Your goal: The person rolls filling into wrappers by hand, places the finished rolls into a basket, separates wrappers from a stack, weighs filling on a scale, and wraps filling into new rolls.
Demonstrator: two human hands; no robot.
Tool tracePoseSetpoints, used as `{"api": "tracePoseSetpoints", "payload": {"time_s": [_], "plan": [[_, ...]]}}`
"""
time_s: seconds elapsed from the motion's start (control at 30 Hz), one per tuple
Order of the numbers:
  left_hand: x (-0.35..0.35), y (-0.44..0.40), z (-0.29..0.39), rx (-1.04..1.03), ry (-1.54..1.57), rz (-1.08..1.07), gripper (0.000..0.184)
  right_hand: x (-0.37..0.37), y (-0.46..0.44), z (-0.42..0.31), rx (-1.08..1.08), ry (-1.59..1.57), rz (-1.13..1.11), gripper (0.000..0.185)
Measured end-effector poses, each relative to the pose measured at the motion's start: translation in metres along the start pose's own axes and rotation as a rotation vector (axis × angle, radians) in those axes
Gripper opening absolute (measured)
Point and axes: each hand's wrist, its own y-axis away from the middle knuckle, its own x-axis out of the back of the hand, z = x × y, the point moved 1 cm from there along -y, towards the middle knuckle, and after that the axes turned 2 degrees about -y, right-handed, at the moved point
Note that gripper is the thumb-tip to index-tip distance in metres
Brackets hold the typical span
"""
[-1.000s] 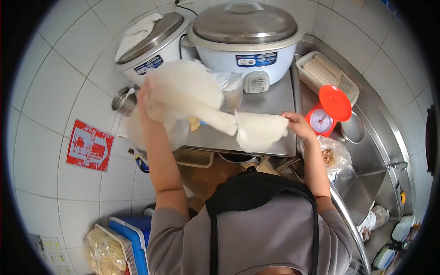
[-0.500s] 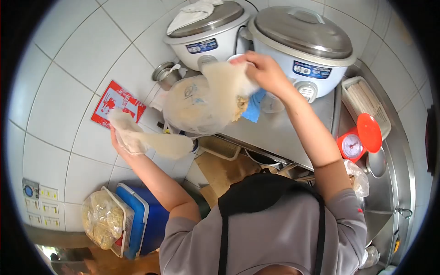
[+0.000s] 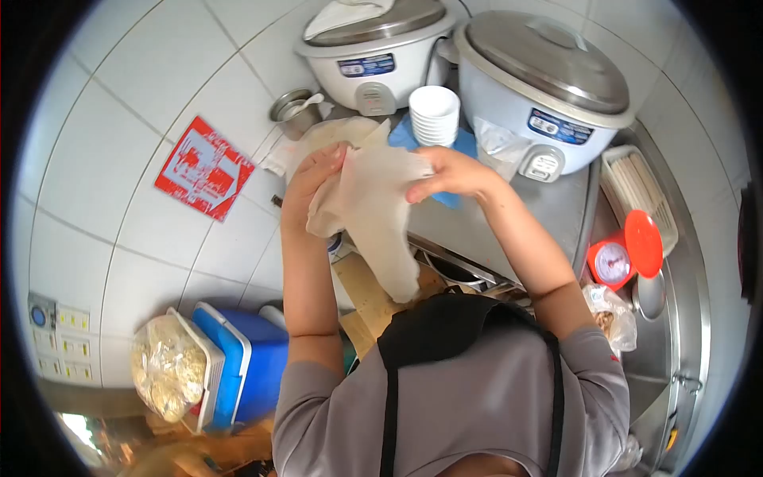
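My left hand (image 3: 312, 181) holds up a thin, floppy, off-white sheet (image 3: 377, 215), like a soft wrapper skin, with its fingers closed on the folded upper part. My right hand (image 3: 455, 176) pinches the same sheet at its upper right edge. The lower end hangs free in a long tongue over the front edge of the steel counter (image 3: 509, 230). Behind my left hand, a pale round bundle (image 3: 306, 149) in clear plastic is largely covered by the hand and sheet. Beyond my right hand, a stack of white cups (image 3: 435, 119) stands on a blue cloth (image 3: 404, 137).
Two large rice cookers (image 3: 381, 67) (image 3: 548, 87) stand at the back. A steel pot (image 3: 296, 115) with a white spoon is at the left. On the right are a red scale (image 3: 612, 264) and a white basket (image 3: 636, 171). Blue bins (image 3: 266, 366) stand below left.
My left hand has come up and right, and my right hand has moved lower, so both now meet at the sheet. The cups, hidden before, now show. The view has shifted slightly.
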Motion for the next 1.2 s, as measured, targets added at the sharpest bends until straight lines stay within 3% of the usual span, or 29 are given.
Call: {"api": "tracePoseSetpoints", "payload": {"time_s": [0.03,0.13,0.23,0.27,0.4,0.5,0.67,0.73,0.83,0.9,0.93,1.03,1.13,1.2], "plan": [[-0.004,-0.013,-0.003,0.033,0.005,-0.099,0.019,0.008,0.025,-0.004,-0.102,-0.062,0.012,0.039],[-0.023,-0.046,-0.016,0.173,-0.277,-0.164,0.018,0.028,0.107,-0.014,-0.052,-0.045,0.314,0.027],[-0.065,-0.093,-0.060,0.021,-0.702,-0.285,0.020,0.041,0.173,-0.028,-0.052,-0.061,0.570,0.021],[-0.079,-0.108,-0.076,0.144,-0.676,-0.295,0.022,0.051,0.192,-0.027,-0.126,0.008,0.646,0.020],[-0.113,-0.150,-0.153,0.162,-0.664,-0.348,0.019,0.069,0.255,-0.032,-0.258,0.069,0.914,0.020],[-0.142,-0.141,-0.169,-0.029,-0.667,-0.449,0.019,0.061,0.282,-0.062,-0.283,0.257,1.003,0.022],[-0.153,-0.137,-0.194,0.030,-0.653,-0.279,0.019,0.093,0.287,-0.070,-0.392,0.775,1.133,0.029],[-0.148,-0.133,-0.207,-0.022,-0.818,-0.171,0.021,0.129,0.279,-0.023,-0.176,0.887,1.194,0.036],[-0.106,-0.119,-0.244,-0.261,-1.544,-0.181,0.025,0.126,0.273,0.004,-0.062,1.357,1.166,0.031],[-0.087,-0.097,-0.256,-0.034,-1.665,-0.184,0.028,0.111,0.287,0.019,-0.149,1.192,1.160,0.028],[-0.081,-0.088,-0.261,0.086,-1.717,-0.181,0.030,0.100,0.295,0.028,-0.194,1.108,1.150,0.027],[-0.079,-0.077,-0.271,-0.050,-1.620,-0.265,0.035,0.063,0.307,0.076,-0.528,1.021,1.072,0.024],[-0.068,-0.096,-0.299,-0.542,-1.513,-0.475,0.033,0.034,0.290,0.123,-0.698,1.078,0.914,0.031],[-0.063,-0.091,-0.305,-0.396,-1.582,-0.502,0.032,0.020,0.284,0.130,-0.792,1.155,0.840,0.038]]}}
